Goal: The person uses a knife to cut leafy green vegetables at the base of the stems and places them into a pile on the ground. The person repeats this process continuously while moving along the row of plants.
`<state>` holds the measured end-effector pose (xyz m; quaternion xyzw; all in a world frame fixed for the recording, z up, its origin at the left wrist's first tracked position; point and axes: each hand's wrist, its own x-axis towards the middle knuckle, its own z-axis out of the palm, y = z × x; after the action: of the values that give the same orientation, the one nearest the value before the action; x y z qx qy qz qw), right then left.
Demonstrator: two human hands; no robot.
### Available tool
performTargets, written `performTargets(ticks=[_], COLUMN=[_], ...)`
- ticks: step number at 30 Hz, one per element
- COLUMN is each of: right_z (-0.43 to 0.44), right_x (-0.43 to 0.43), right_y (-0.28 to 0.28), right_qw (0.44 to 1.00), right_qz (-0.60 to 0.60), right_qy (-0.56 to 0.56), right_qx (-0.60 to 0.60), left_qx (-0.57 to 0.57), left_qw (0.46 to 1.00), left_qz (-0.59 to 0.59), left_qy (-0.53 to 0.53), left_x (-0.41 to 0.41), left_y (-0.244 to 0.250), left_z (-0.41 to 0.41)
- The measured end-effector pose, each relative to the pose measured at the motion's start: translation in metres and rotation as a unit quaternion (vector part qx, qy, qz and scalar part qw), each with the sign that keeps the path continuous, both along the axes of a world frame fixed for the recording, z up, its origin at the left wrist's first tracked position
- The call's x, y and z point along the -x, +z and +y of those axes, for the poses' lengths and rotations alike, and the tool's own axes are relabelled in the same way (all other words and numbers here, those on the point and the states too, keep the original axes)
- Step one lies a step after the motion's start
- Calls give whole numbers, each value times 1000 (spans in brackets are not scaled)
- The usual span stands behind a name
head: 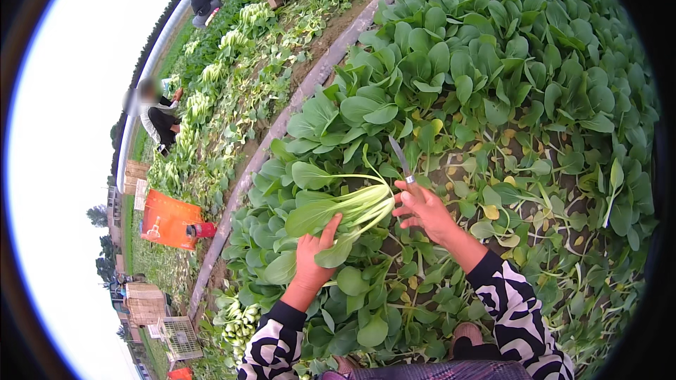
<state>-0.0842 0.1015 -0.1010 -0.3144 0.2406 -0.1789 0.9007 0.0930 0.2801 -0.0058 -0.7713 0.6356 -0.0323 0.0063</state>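
Note:
A head of bok choy [364, 203] with pale stalks and broad green leaves lies tilted in my left hand [312, 261], whose fingers grip it around the leaves. Its root end points right, close to the fingertips of my right hand [422, 211]. That hand holds a small knife [405, 161] by its wooden handle, the blade pointing up and away from me. The fingers of the right hand are partly spread beside the stalk base; whether they touch it I cannot tell.
Dense standing bok choy [475, 47] fills the far side. Loose and yellowed leaves [491, 212] litter the soil to the right. A cut pile [240, 322] lies at lower left. Past a grey strip [264, 150] are an orange sack [169, 219], a crate [179, 336] and several people [158, 116].

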Motion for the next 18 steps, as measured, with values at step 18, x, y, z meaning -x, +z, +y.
performTargets(ticks=[18], right_z=[21], right_x=[104], right_y=[89], right_qw=[962], right_qz=[108], right_qy=[77], right_qx=[238], left_qx=[29], left_qw=[765], left_qz=[618], left_qy=[177], left_x=[53], left_y=[94], left_z=[-36])
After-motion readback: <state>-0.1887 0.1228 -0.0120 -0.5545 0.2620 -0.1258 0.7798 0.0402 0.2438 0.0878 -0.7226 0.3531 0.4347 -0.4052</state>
